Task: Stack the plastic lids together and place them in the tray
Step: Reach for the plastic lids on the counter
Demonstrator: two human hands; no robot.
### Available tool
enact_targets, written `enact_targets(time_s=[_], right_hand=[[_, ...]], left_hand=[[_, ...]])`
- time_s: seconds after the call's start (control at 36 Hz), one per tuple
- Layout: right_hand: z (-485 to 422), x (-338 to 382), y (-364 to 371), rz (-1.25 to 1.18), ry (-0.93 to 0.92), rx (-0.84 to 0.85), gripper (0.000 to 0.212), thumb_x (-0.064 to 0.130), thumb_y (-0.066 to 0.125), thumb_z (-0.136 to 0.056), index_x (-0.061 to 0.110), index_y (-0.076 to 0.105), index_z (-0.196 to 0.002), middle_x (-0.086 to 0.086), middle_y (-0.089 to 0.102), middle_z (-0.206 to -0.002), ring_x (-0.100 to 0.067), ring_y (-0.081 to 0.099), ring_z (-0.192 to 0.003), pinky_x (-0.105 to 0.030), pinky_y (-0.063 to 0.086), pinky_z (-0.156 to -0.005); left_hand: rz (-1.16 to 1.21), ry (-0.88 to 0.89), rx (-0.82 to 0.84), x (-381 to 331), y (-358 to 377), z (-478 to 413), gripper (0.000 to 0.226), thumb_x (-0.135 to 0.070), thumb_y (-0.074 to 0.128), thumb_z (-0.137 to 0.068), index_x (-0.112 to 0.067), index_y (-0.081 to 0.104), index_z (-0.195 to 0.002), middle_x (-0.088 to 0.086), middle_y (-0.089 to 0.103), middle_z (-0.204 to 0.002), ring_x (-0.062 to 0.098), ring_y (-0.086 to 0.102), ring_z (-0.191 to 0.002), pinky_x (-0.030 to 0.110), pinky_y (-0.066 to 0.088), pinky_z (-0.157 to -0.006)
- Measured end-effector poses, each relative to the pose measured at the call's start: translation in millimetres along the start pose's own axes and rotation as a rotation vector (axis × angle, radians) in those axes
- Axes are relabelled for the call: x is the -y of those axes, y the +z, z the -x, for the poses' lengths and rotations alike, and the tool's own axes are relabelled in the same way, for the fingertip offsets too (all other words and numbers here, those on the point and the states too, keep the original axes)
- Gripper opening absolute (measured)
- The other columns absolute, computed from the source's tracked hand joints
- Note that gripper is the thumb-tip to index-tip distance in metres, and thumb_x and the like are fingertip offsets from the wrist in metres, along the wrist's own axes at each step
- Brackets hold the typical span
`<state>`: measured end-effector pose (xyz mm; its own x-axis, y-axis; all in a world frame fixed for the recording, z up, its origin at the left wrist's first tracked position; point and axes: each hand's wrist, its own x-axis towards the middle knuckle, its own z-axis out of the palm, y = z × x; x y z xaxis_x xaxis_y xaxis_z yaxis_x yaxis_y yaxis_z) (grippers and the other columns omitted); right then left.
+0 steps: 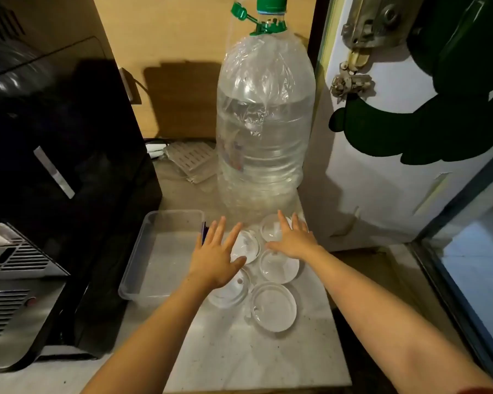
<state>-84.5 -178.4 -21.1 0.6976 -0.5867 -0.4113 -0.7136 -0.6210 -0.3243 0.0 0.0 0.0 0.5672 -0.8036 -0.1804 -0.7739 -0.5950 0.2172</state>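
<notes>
Both hands (215, 258) (292, 240) hover flat over clear lids (273, 307) beside tray (143, 257).

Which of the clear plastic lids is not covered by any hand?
The nearest lid, at the front right of the group. It lies fully exposed on the counter, while the left hand and right hand overlap the others.

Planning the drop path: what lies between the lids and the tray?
Head view: only the left hand over bare counter, between lids and tray.

Left hand (214, 260) and right hand (292, 240) hover flat-fingered over clear lids (273, 307) beside tray (143, 251).
</notes>
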Motion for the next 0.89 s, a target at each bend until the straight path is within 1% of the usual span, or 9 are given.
enact_targets(time_s=[0.17,0.31,0.39,0.47,0.53,0.61,0.75,0.81,0.89], right_hand=[[-19.7,4.3,0.3,-0.012,0.043,0.010,0.104,0.052,0.061,-0.080,0.026,-0.013,-0.147,-0.015,-0.014,-0.158,-0.036,-0.006,-0.146,-0.050,0.014,-0.117],[-35.2,11.1,3.5,0.043,0.028,0.006,0.108,0.050,0.067,-0.076,0.023,-0.009,-0.148,-0.015,-0.009,-0.158,-0.037,-0.001,-0.146,-0.051,0.014,-0.117],[-45.9,14.1,2.9,0.069,0.031,-0.006,0.107,0.047,0.069,-0.074,0.022,-0.004,-0.148,-0.014,0.000,-0.158,-0.037,0.007,-0.145,-0.050,0.018,-0.116],[-54.4,16.5,2.2,0.126,0.032,-0.033,0.104,0.045,0.073,-0.070,0.022,0.006,-0.147,-0.014,0.017,-0.154,-0.037,0.021,-0.140,-0.047,0.026,-0.113],[-58.4,17.3,1.8,0.132,0.035,-0.047,0.102,0.044,0.074,-0.069,0.020,0.012,-0.145,-0.013,0.029,-0.148,-0.036,0.028,-0.136,-0.044,0.029,-0.111],[-61.3,18.6,1.5,0.110,0.035,-0.059,0.098,0.041,0.076,-0.067,0.018,0.018,-0.143,-0.011,0.035,-0.144,-0.035,0.032,-0.133,-0.043,0.034,-0.108],[-60.2,19.0,-3.5,0.036,0.028,-0.082,0.095,0.036,0.077,-0.068,0.018,0.020,-0.142,-0.010,0.035,-0.143,-0.034,0.031,-0.133,-0.044,0.040,-0.101],[-58.9,18.3,-8.8,0.015,0.005,-0.094,0.095,0.035,0.078,-0.067,0.016,0.021,-0.141,-0.010,0.036,-0.142,-0.035,0.032,-0.132,-0.045,0.042,-0.101],[-55.4,17.7,-20.9,-0.011,-0.029,-0.112,0.095,0.034,0.077,-0.068,0.013,0.021,-0.142,-0.011,0.034,-0.144,-0.034,0.029,-0.134,-0.044,0.040,-0.104]], left_hand=[[0.024,-0.009,0.044,3.4,4.7,0.1,0.075,-0.051,0.038,-0.090,-0.031,-0.010,-0.144,0.005,-0.016,-0.156,0.022,-0.013,-0.144,0.040,-0.002,-0.116],[0.048,-0.001,0.056,6.4,9.5,-1.6,0.074,-0.050,0.039,-0.090,-0.032,-0.008,-0.144,0.004,-0.014,-0.157,0.022,-0.010,-0.144,0.041,0.003,-0.116],[0.110,0.006,0.056,7.0,7.8,-6.0,0.073,-0.047,0.042,-0.090,-0.032,-0.006,-0.144,0.004,-0.012,-0.157,0.022,-0.007,-0.145,0.039,0.006,-0.117],[0.179,0.021,0.051,6.3,3.5,-9.6,0.072,-0.043,0.044,-0.091,-0.032,-0.002,-0.145,0.003,-0.008,-0.158,0.021,-0.003,-0.145,0.036,0.008,-0.117],[0.236,0.034,0.044,5.3,1.3,-11.3,0.070,-0.040,0.045,-0.091,-0.032,0.001,-0.145,0.002,-0.005,-0.158,0.020,-0.001,-0.145,0.033,0.010,-0.116],[0.364,0.036,0.028,6.2,1.4,-15.7,0.070,-0.038,0.048,-0.090,-0.034,0.005,-0.144,0.001,-0.001,-0.158,0.018,0.005,-0.145,0.033,0.015,-0.114],[0.598,-0.006,-0.007,9.5,2.7,-24.7,0.069,-0.033,0.053,-0.088,-0.033,0.012,-0.144,-0.001,0.007,-0.158,0.016,0.008,-0.144,0.032,0.015,-0.114],[0.676,-0.019,-0.020,9.8,-0.1,-28.6,0.069,-0.030,0.054,-0.088,-0.030,0.014,-0.144,0.000,0.011,-0.157,0.015,0.007,-0.144,0.032,0.013,-0.114],[0.809,-0.042,-0.032,9.6,-6.2,-33.7,0.069,-0.026,0.055,-0.088,-0.026,0.016,-0.144,0.001,0.017,-0.156,0.015,0.014,-0.143,0.030,0.015,-0.113]])
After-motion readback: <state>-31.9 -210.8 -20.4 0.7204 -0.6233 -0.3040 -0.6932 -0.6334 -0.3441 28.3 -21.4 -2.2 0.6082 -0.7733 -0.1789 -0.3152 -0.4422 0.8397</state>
